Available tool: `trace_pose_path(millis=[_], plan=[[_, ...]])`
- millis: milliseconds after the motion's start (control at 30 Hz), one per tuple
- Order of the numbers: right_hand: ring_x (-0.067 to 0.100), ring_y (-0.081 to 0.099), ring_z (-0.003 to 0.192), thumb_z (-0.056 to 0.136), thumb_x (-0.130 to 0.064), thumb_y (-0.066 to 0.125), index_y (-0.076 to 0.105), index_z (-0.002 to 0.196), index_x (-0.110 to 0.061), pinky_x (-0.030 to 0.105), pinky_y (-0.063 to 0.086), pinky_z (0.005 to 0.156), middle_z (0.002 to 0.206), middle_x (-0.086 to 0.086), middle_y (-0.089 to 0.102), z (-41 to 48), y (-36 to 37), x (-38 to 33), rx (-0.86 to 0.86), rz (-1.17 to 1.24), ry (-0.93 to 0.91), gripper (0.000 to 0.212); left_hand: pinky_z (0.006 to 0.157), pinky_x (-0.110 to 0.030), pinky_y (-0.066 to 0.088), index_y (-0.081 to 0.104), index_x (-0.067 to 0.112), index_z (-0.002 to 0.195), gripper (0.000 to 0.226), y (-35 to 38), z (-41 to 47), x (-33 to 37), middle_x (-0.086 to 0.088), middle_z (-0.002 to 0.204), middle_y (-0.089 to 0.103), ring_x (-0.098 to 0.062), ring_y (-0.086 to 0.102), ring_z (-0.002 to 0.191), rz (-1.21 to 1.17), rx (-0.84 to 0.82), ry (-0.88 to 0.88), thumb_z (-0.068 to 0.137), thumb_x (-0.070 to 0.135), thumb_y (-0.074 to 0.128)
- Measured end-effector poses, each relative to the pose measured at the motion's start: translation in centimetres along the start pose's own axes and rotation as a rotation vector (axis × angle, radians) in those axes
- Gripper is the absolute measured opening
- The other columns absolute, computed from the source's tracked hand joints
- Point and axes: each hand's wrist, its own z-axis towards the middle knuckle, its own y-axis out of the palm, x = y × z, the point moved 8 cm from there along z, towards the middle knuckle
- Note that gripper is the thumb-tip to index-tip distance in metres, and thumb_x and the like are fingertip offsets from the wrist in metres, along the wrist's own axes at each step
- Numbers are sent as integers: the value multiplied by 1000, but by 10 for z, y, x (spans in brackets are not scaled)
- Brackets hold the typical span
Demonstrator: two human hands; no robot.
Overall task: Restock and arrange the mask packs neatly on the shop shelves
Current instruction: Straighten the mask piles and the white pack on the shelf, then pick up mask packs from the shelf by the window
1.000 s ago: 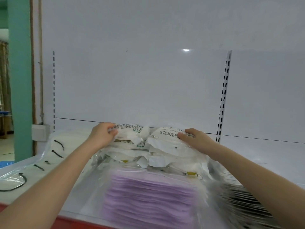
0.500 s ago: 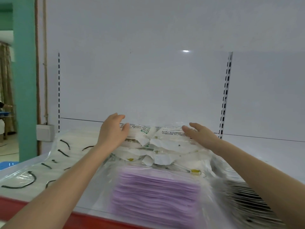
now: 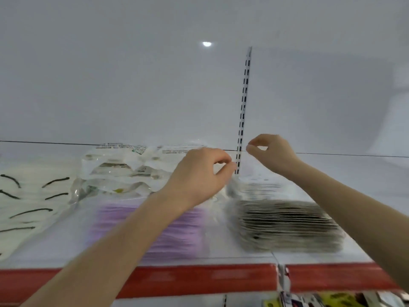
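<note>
Head view: the shelf (image 3: 199, 279) carries looped packs (image 3: 28, 196) at far left, then heaped white packs (image 3: 124, 169) behind a purple pack (image 3: 155, 231), and a grey stack (image 3: 285, 222) to the right, below the rail (image 3: 243, 103). The left hand (image 3: 199, 176) hangs over the gap between the purple pack and the grey stack, fingers curled, thumb and forefinger meeting at the stack's clear wrap; blur hides whether they pinch it. The right hand (image 3: 272, 154) hovers above the stack's back edge, fingers curled, with nothing visible in them. The step looks like squaring the grey stack; next, both hands likely need to grip its wrap and align it with its neighbours
</note>
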Motion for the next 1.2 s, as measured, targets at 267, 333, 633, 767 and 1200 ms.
trace_pose_path(millis=[267, 333, 633, 767, 1200], plan=[[13, 54, 109, 90, -29, 55, 63, 110, -15, 21, 37, 81, 118, -5, 62, -70, -129, 119, 46, -221, 139, 25, 93, -31, 45, 69, 20, 102, 25, 131, 10, 114, 7, 106, 68, -10, 58, 105, -106, -197, 89, 91, 35, 53], [14, 54, 115, 90, -29, 56, 63, 112, -15, 22, 37, 87, 120, -4, 62, -94, -166, 154, 42, -286, 181, 27, 92, -34, 45, 68, 19, 102, 26, 167, 16, 150, 7, 106, 68, -12, 59, 103, -135, -237, 115, 91, 36, 52], [20, 53, 117, 91, -22, 57, 61, 118, -7, 23, 35, 92, 123, 5, 62, -206, -363, 299, 105, -500, 410, 31, 92, -36, 47, 64, 11, 111, 31, 334, 48, 312, -3, 110, 66, -19, 59, 101, -245, -400, 178, 92, 32, 52], [21, 53, 117, 91, -21, 57, 59, 121, -5, 23, 35, 92, 125, 7, 60, -244, -432, 346, 134, -542, 512, 34, 89, -33, 47, 65, 11, 110, 30, 395, 56, 369, -4, 108, 66, -19, 59, 99, -248, -481, 199, 91, 31, 53], [19, 55, 114, 91, -24, 55, 57, 123, -7, 29, 41, 95, 124, 5, 61, -273, -558, 514, 245, -595, 669, 36, 90, -37, 49, 63, 9, 111, 33, 563, 141, 501, -7, 110, 65, -21, 60, 99, -207, -546, 349, 92, 33, 54]])
